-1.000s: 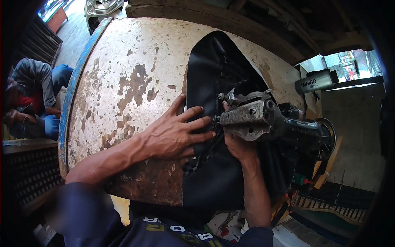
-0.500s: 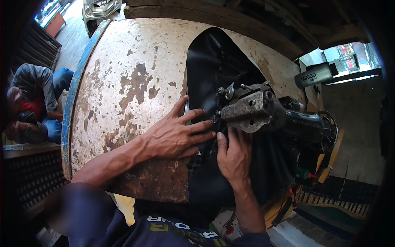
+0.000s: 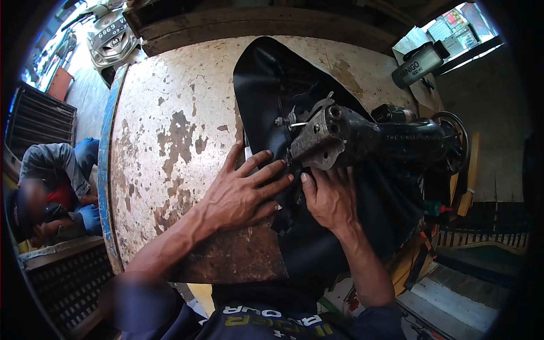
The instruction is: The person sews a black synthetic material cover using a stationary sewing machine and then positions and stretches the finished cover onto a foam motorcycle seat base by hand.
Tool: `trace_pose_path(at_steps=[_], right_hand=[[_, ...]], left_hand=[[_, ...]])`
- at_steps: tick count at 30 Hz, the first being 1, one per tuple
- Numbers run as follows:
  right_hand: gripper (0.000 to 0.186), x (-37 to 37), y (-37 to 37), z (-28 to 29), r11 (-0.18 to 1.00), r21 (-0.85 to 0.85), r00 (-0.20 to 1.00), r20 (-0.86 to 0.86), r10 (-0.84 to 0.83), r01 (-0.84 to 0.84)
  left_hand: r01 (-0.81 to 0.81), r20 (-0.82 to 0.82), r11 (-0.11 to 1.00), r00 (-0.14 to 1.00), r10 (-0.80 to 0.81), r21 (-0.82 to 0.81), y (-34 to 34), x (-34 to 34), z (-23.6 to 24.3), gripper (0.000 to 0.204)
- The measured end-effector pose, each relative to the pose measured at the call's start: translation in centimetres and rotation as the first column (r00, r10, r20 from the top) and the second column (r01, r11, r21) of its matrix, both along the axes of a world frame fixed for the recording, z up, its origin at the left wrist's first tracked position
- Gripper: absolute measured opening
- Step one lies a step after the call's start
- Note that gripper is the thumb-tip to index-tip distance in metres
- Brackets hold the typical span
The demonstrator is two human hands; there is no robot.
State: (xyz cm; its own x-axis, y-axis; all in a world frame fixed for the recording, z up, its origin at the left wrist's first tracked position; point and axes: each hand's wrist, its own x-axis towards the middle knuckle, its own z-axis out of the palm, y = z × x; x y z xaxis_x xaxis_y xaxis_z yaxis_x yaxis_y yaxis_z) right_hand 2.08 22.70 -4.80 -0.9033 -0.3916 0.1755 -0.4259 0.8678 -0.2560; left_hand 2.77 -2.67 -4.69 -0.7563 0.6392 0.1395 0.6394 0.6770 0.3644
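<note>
A large sheet of black, leather-like material lies draped over the worn table and runs under the head of a black sewing machine. A stitched seam shows on its far part, in line with the needle area. My left hand rests with fingers spread, their tips on the sheet just left of the needle area. To the right, my right hand lies flat on the material, thumb apart, its other fingertips partly hidden beneath the machine head. The needle itself is hard to make out.
The wooden tabletop has peeling paint and a blue edge. A grey bottle stands at the far right, and a green bottle with a red tip is near the handwheel. Beyond the left edge sits another person; a motorbike stands behind.
The whole view has shifted and turned a little. My right thumb is slightly farther from my left fingers. Both hands stay on the black sheet beside the machine head.
</note>
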Motion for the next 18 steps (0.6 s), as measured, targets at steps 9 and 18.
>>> trace_pose_path(at_steps=[9,18], right_hand=[[0.029,-2.3,1.4,-1.1,0.997,-0.017,0.996,0.035,0.082,-0.081],[0.041,-4.0,1.9,-1.2,0.987,-0.068,0.989,-0.037,0.140,-0.142]], left_hand=[[-0.102,0.012,0.995,0.995,0.102,0.002,1.3,0.4,0.0,0.070],[-0.048,0.033,0.999,0.998,0.048,-0.005,1.1,0.4,0.0,0.066]])
